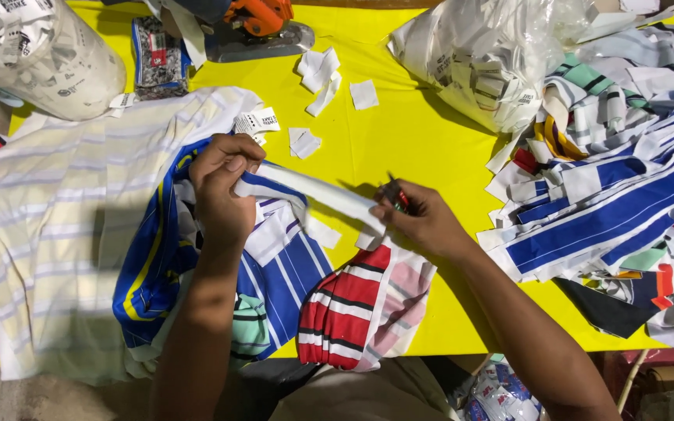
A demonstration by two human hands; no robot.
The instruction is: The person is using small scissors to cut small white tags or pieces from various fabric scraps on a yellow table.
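Both hands (224, 187) (423, 218) stretch white collar strip (321, 193) between them.

Left forearm: bare, rising from the bottom edge, nearly vertical, leaning slightly right toward the wrist. Left wrist: bent forward. Left hand (224, 183): back facing the camera, fingers curled down into a closed pinch, thumb tucked beneath the fingers.

Right forearm: bare, entering from the lower right corner, running diagonally up and left. Right wrist: roughly straight, in line with the forearm. Right hand (423, 218): back of hand up, fingers folded inward, thumb and index finger pressed together at the left tip.

Both hands at similar height, apart, fingertips pointing toward each other.
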